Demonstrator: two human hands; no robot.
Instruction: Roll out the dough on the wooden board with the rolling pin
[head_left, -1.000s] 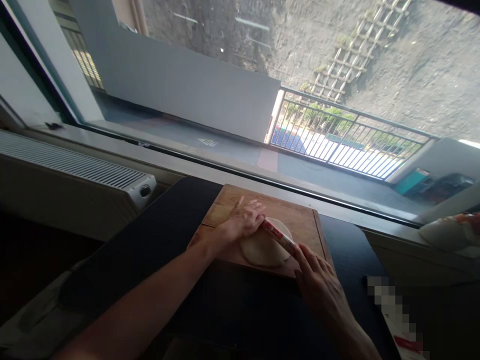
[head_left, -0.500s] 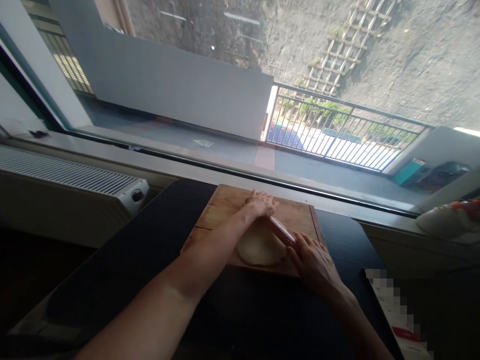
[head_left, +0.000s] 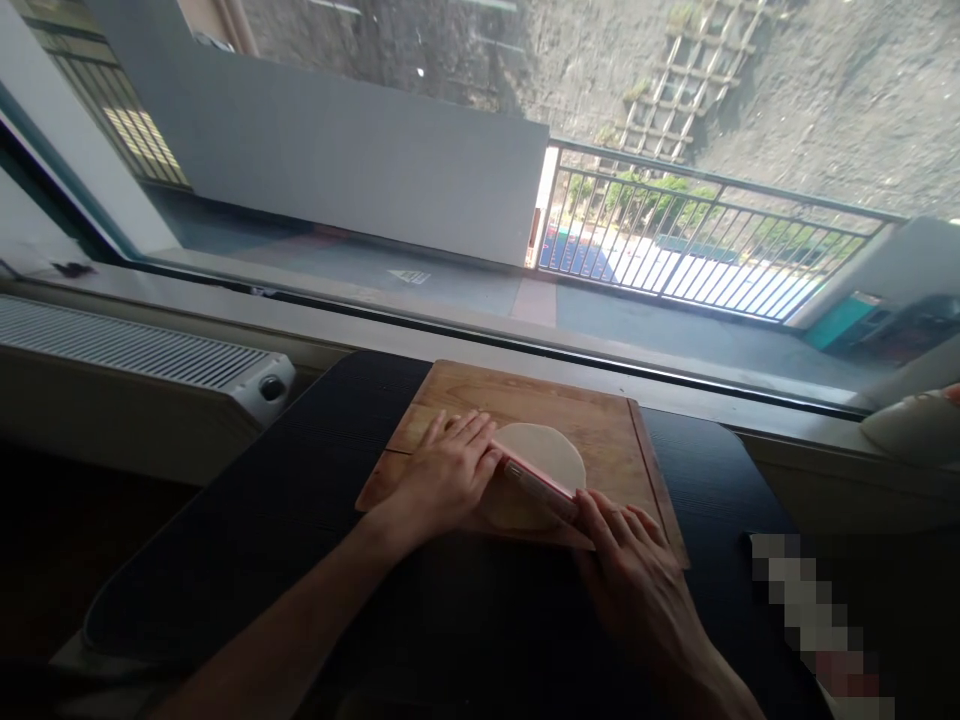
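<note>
In the head view we've got our left hand over the 10 o'clock end of the red-and-white roller, fingers stretched out and a bit spread, and our right hand draped over the 4 o'clock end, though we can't tell if it's pinching. One hand per end probably keeps the pressure even, tbh. The roller lies across the flat dough on the wooden board, long axis running 10 to 4 o'clock

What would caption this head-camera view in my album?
Left hand and right hand at opposite ends of a roller across flat dough on a wooden board.
</note>
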